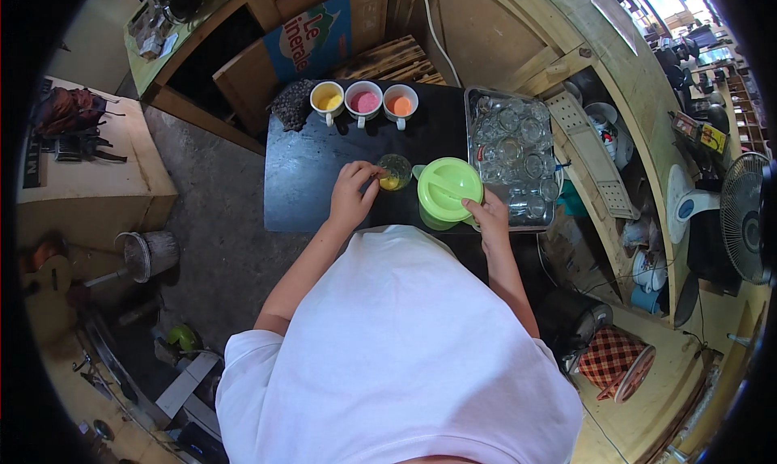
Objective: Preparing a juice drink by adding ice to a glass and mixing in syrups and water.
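Observation:
My left hand has its fingertips at the left rim of a clear drinking glass on the black tabletop. Yellow powder lies at the bottom of this glass. My right hand grips the handle of a light green plastic pitcher, with my thumb on its lid. The pitcher's spout points left, close beside the glass. Along the far edge stand three white mugs, holding yellow powder, pink powder and orange powder.
A metal tray with several upturned glasses and glass mugs borders my right side. A dark knitted cloth lies at the far left corner. Beyond are a cardboard box, a wooden shelf and a fan.

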A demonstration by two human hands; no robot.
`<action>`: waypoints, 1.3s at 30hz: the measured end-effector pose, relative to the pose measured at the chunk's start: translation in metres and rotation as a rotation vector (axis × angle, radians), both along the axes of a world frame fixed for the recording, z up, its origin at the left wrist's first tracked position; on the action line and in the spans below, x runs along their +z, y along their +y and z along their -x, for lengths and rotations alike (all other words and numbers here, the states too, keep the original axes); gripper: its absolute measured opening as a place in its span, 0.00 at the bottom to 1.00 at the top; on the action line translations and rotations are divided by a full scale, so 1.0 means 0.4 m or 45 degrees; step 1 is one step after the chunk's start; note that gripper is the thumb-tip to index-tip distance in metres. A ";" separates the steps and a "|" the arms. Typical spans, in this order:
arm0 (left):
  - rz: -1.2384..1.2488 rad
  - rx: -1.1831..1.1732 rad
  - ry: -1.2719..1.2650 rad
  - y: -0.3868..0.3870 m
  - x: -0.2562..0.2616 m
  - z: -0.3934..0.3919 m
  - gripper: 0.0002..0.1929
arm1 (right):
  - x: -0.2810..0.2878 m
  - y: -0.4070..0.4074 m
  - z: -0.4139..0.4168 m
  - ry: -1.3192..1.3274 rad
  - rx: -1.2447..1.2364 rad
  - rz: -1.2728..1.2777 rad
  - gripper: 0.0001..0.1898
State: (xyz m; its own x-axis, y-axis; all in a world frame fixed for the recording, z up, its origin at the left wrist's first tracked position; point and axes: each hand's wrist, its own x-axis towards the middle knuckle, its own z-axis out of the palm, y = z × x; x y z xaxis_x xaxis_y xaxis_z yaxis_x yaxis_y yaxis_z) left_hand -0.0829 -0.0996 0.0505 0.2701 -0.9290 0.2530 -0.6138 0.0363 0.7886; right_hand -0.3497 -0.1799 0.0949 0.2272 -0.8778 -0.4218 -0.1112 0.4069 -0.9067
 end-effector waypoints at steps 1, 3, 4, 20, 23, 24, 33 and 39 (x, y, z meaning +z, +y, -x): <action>0.015 0.009 0.033 0.000 0.001 0.000 0.10 | 0.000 0.004 -0.008 -0.071 0.006 0.034 0.24; 0.030 0.020 0.068 0.002 0.002 0.001 0.10 | -0.015 0.005 -0.006 -0.140 0.016 0.069 0.27; 0.016 0.021 0.130 0.003 0.002 0.002 0.10 | -0.027 0.001 -0.002 -0.034 0.075 0.098 0.29; 0.032 0.065 0.265 0.020 0.032 0.004 0.13 | -0.008 0.001 -0.022 0.032 0.140 0.064 0.37; 0.026 0.064 0.256 0.020 0.042 0.004 0.13 | 0.000 0.002 -0.028 0.027 0.122 0.041 0.37; 0.025 0.064 0.256 0.021 0.041 0.004 0.13 | 0.007 0.003 -0.030 0.026 0.122 0.041 0.37; 0.049 0.066 0.297 0.017 0.038 0.000 0.12 | 0.023 0.011 -0.039 0.001 0.110 0.010 0.36; 0.054 0.040 0.192 0.014 0.041 0.000 0.12 | 0.025 0.007 -0.028 0.062 0.116 0.011 0.34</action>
